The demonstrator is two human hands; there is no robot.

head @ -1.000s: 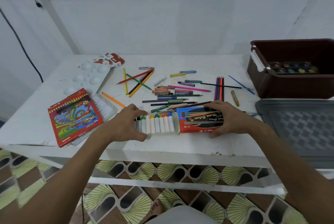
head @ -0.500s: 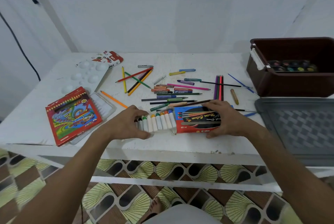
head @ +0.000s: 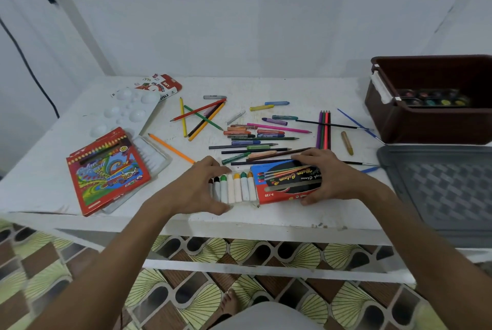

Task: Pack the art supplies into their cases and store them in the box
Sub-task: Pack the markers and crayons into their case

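At the front edge of the white bench [head: 266,87], the left hand [head: 198,188] grips the end of a clear plastic tray of white-barrelled paint sticks [head: 235,188] (coloured caps up), half slid into a red and black cardboard sleeve [head: 287,183] that the right hand [head: 326,176] clasps from above. Loose coloured pencils [head: 205,119] lie behind; the brown plastic box [head: 431,100] sits far right.
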